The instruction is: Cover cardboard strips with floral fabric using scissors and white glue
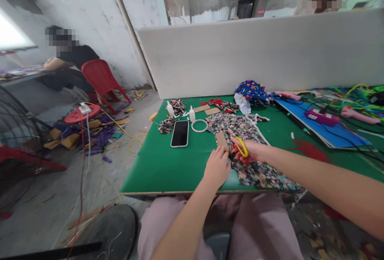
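My right hand (250,151) is wrapped round scissors with yellow handles (243,147), over the floral fabric. Beside it, my left hand (217,167) has its fingers on a small brown cardboard piece (221,140) and presses it against the cloth. That floral fabric (258,172), dark with pink and pale flowers, spreads under both hands and reaches the table's front edge. The scissor blades are mostly hidden, so I cannot tell whether they touch the fabric. A white ring (199,126) and a phone with a dark screen (180,134) lie left of the cloth.
Two white glue bottles (192,114) stand near fabric scraps (166,125) on the green table (156,164). A blue patterned bundle (251,91) sits by the white partition (240,56). Rightward are a blue board (324,126), pink glue guns (360,115) and cables. A person sits far left.
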Available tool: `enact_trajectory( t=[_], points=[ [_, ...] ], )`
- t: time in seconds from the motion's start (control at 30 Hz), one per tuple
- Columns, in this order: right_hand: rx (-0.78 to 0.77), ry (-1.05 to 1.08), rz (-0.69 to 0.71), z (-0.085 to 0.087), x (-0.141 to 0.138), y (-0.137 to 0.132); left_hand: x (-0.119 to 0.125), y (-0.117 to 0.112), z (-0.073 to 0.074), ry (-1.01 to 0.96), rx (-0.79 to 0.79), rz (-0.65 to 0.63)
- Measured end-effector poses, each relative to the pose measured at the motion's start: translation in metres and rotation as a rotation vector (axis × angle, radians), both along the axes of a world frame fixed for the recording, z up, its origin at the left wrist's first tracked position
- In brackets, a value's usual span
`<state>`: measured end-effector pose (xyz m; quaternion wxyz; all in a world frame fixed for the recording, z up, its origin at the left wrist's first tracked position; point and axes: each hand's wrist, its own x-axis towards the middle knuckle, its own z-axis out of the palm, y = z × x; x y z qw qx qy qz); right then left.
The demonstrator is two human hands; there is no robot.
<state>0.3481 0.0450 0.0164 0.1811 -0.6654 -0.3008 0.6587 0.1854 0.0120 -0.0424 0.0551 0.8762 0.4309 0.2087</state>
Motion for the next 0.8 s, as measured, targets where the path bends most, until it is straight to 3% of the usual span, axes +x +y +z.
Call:
enact_trajectory(
  t=[0.37,0.6,0.8],
  points=[
    [-0.038,0.001,0.079,0.004,0.0,0.004,-0.001,0.0,0.001,-0.001,-0.014,-0.004],
    [0.012,-0.022,0.01,0.018,-0.011,0.001,-0.001,0.0,0.001,-0.01,-0.012,-0.006],
    [0.031,-0.045,-0.016,0.016,-0.015,0.004,-0.001,0.0,0.001,-0.011,-0.028,-0.009]
  ],
)
